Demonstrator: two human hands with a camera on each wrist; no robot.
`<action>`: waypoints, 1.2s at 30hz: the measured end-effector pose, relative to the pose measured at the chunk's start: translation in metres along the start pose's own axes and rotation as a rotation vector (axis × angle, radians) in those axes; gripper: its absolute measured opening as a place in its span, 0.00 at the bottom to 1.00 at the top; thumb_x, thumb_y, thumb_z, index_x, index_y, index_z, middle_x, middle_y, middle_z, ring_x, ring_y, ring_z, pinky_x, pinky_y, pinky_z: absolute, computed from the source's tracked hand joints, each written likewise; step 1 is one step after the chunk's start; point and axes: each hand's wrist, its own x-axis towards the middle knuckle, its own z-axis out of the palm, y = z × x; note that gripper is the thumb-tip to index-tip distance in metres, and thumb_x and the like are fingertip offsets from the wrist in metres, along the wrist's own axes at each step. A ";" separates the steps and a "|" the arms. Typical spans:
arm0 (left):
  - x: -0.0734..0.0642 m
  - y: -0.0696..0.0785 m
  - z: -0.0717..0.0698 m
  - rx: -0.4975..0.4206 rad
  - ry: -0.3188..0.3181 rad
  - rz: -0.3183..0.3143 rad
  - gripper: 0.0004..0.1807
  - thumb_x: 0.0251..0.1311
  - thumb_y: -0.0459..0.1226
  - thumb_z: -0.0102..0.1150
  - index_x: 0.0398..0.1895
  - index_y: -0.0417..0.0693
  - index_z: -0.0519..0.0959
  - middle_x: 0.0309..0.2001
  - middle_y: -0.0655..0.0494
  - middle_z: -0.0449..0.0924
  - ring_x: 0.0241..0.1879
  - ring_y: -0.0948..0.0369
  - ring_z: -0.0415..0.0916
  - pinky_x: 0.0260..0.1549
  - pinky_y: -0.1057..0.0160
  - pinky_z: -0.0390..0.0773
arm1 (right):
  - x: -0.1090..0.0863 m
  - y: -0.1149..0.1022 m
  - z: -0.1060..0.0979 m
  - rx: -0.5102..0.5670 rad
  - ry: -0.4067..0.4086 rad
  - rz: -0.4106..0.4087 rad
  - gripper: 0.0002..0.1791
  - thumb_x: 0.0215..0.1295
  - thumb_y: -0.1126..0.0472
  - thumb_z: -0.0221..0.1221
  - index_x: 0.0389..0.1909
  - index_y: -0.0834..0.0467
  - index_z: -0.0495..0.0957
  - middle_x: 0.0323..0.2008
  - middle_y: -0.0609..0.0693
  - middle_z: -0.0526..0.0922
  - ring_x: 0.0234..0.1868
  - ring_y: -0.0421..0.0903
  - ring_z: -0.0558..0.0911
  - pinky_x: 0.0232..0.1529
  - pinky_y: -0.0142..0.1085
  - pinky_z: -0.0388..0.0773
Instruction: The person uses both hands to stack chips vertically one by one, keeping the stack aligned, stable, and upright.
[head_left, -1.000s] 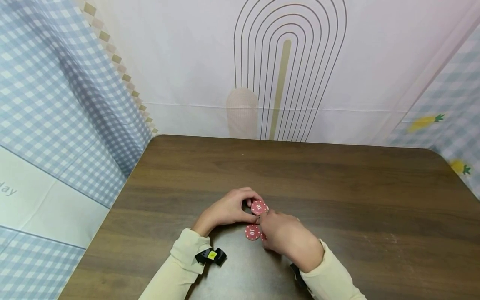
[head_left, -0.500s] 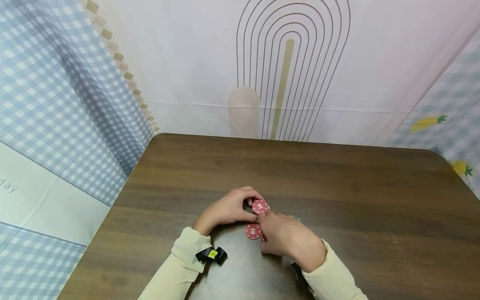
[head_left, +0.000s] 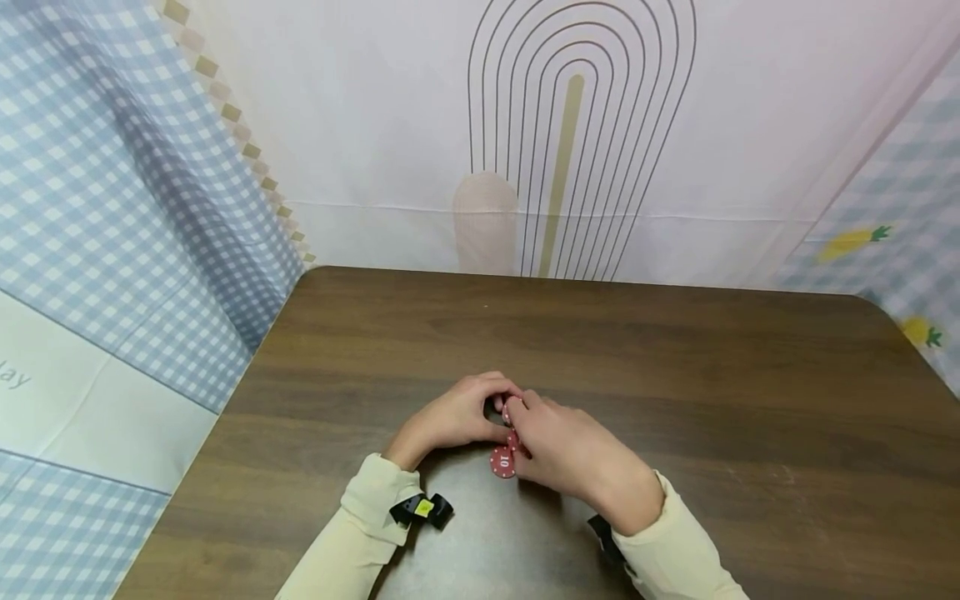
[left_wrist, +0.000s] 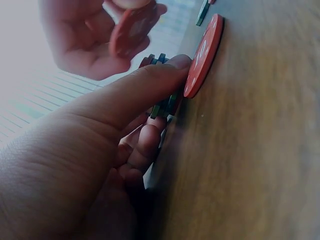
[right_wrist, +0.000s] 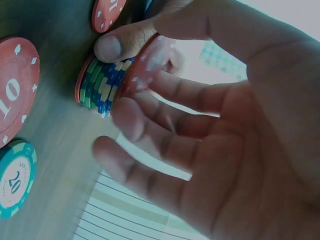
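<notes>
My left hand (head_left: 453, 412) rests at the table's middle, its thumb and fingers around a stack of poker chips (right_wrist: 102, 87) with green, blue and white edges. Just to its right my right hand (head_left: 566, 446) holds a red poker chip (left_wrist: 132, 31) between thumb and fingers, over the stack; its other fingers are loosely bent in the right wrist view. A red "10" chip (head_left: 502, 462) lies flat on the table near the left thumb. My right hand mostly covers the stack in the head view.
In the right wrist view another red "10" chip (right_wrist: 17, 92) and a green "20" chip (right_wrist: 17, 180) lie on the table. The brown wooden table (head_left: 375, 325) meets a printed curtain (head_left: 375, 125) at its back edge.
My right hand has moved slightly up and left, and now covers most of the red chip atop the stack. My left hand has stayed in place around the stack.
</notes>
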 end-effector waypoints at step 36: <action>0.001 0.000 0.002 0.026 0.017 -0.015 0.19 0.52 0.36 0.76 0.49 0.51 0.84 0.43 0.62 0.79 0.43 0.63 0.74 0.48 0.63 0.75 | 0.011 0.009 0.021 -0.075 0.193 -0.047 0.09 0.62 0.68 0.67 0.39 0.60 0.76 0.31 0.48 0.68 0.30 0.45 0.69 0.29 0.34 0.73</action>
